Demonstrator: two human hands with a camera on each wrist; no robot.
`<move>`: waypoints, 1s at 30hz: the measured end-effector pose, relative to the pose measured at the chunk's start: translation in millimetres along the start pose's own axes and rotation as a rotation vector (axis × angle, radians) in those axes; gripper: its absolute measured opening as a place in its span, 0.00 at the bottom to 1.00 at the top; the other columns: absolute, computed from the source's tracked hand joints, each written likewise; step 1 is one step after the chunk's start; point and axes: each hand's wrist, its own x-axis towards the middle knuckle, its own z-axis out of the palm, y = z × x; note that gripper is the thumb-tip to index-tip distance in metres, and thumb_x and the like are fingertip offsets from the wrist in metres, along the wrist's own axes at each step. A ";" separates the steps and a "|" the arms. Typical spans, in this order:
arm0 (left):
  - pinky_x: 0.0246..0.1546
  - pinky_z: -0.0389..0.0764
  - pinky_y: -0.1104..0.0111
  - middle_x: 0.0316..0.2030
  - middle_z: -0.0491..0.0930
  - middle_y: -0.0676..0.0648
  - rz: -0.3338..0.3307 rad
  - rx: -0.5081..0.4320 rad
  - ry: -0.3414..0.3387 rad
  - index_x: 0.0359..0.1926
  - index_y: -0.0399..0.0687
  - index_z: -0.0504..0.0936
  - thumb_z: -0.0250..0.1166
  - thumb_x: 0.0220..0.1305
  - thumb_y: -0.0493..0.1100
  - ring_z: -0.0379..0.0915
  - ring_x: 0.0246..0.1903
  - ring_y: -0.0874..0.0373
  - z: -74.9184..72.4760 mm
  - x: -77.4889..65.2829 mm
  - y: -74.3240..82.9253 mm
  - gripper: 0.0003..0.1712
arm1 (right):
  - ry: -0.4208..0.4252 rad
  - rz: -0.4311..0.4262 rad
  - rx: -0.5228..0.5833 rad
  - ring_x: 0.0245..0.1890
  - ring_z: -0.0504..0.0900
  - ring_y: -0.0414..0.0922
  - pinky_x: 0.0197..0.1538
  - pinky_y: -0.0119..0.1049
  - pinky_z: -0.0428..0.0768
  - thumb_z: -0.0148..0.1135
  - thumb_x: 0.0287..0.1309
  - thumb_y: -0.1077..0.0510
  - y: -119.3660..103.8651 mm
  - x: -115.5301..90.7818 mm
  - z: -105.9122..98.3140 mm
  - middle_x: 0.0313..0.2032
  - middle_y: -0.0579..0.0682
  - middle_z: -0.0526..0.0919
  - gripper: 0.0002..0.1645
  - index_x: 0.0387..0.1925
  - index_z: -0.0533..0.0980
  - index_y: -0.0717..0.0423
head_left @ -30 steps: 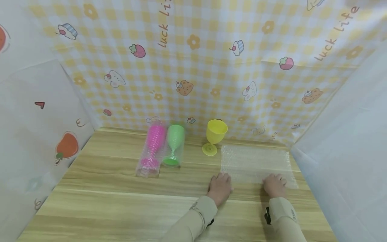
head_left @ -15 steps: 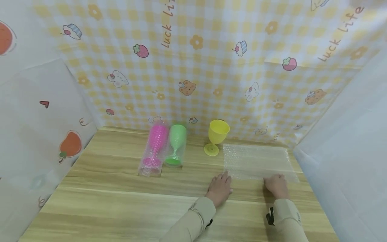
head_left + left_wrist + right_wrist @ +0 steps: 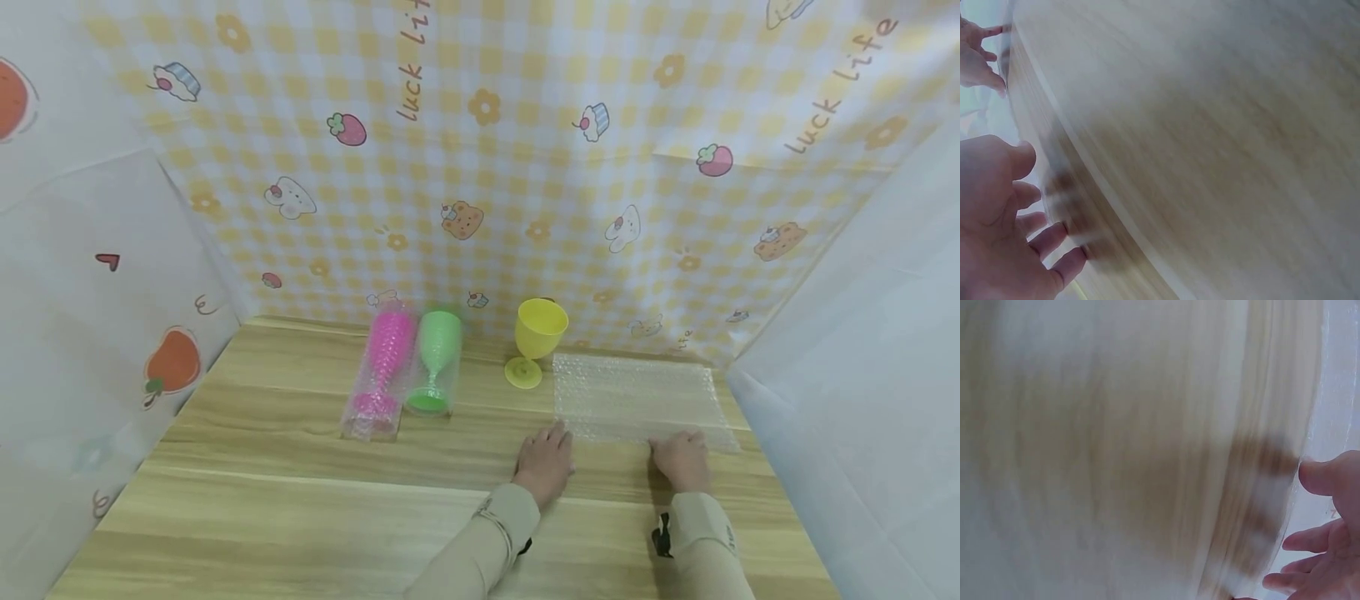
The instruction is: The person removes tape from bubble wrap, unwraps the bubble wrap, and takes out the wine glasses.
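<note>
A sheet of clear bubble wrap (image 3: 637, 400) lies flat on the wooden table, at the right. At its near left corner my left hand (image 3: 543, 462) rests with its fingertips, the fingers loosely bent and apart in the left wrist view. My right hand (image 3: 681, 462) touches the near edge further right; in the right wrist view its thumb (image 3: 1319, 477) and fingers are spread, with nothing gripped between them. Just left of the sheet stands a yellow goblet (image 3: 540, 329), upright and unwrapped.
Two goblets wrapped in bubble wrap, one pink (image 3: 384, 358) and one green (image 3: 437, 354), lie side by side left of the yellow one. Behind the wooden table (image 3: 285, 500) hangs a checked cloth (image 3: 420, 175), with white sheets on both sides.
The bubble wrap's near right part has shifted slightly away from me and now lies straighter. My right hand's fingers have drawn together a little; the left hand has barely moved. The goblets stay put.
</note>
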 end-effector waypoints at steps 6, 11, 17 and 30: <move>0.57 0.71 0.62 0.69 0.57 0.52 0.024 -0.045 0.035 0.67 0.54 0.61 0.53 0.65 0.58 0.59 0.64 0.57 -1.8 -0.8 -3.0 0.32 | 0.010 0.027 0.040 0.58 0.53 0.72 0.53 0.71 0.64 0.44 0.64 0.50 0.5 2.9 0.6 0.56 0.80 0.49 0.40 0.57 0.50 0.85; 0.56 0.73 0.61 0.67 0.61 0.50 0.079 -0.106 0.098 0.66 0.50 0.64 0.55 0.65 0.54 0.63 0.62 0.54 -4.6 -7.1 -10.1 0.31 | 0.010 -0.045 0.063 0.60 0.46 0.77 0.60 0.70 0.56 0.43 0.65 0.51 4.3 3.3 -1.7 0.61 0.85 0.39 0.40 0.56 0.48 0.88; 0.59 0.71 0.59 0.67 0.61 0.46 0.171 -0.210 0.097 0.66 0.46 0.63 0.56 0.65 0.49 0.62 0.63 0.51 -7.0 -21.0 -22.8 0.31 | 0.031 -0.138 0.123 0.58 0.48 0.78 0.62 0.67 0.54 0.52 0.61 0.50 7.2 -4.9 -5.8 0.58 0.87 0.43 0.45 0.56 0.48 0.90; 0.63 0.67 0.57 0.64 0.65 0.45 0.181 -0.512 0.111 0.66 0.46 0.62 0.56 0.65 0.47 0.61 0.63 0.48 -12.0 -59.6 -87.6 0.30 | -0.061 -0.323 0.008 0.53 0.59 0.78 0.53 0.67 0.67 0.66 0.51 0.53 -20.4 -54.1 8.1 0.55 0.81 0.55 0.45 0.57 0.55 0.80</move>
